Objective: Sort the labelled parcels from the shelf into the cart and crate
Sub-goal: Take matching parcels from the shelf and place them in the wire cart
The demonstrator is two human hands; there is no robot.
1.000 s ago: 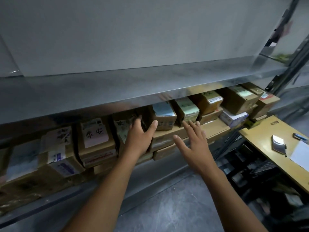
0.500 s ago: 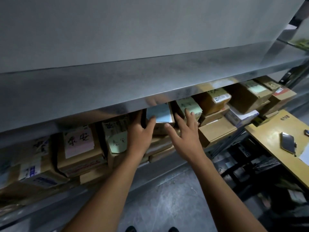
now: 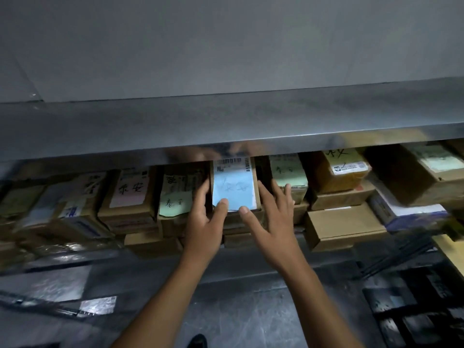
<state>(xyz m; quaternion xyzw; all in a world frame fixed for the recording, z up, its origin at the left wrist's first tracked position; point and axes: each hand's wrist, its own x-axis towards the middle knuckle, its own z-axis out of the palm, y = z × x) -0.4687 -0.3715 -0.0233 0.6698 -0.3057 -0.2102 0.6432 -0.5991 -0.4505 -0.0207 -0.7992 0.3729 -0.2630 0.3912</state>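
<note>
While both arms reach forward under the grey metal shelf board (image 3: 226,121), the two hands meet at one parcel in the row below it: the blue-labelled parcel (image 3: 233,187), a brown carton with a pale blue sheet and a barcode strip on its face. It stands on top of flatter cartons, in the middle of the row, its upper end just under the board's front edge.

The left hand (image 3: 203,219) grips the parcel's left front corner. Its thumb lies on the lower edge of the blue sheet, and its fingers (image 3: 204,189), held close together, run into the narrow gap between this parcel and the green-labelled parcel (image 3: 175,197) just to the left. The right hand (image 3: 272,222) is at the other side. Its thumb touches the bottom edge of the blue sheet near the left thumb, and its fingers (image 3: 263,189) are straight and spread. The index finger lies along the parcel's right edge and the outer fingers reach over the dark gap to the front of the next carton, which bears a light green label (image 3: 288,172).

Further left stands a carton with a pink label (image 3: 130,194). To the right a taped brown carton with a white sticker (image 3: 336,172) rests on a flat plain box (image 3: 344,227). The corner of a yellow bench (image 3: 452,249) shows at the right edge, over grey floor (image 3: 238,317).
</note>
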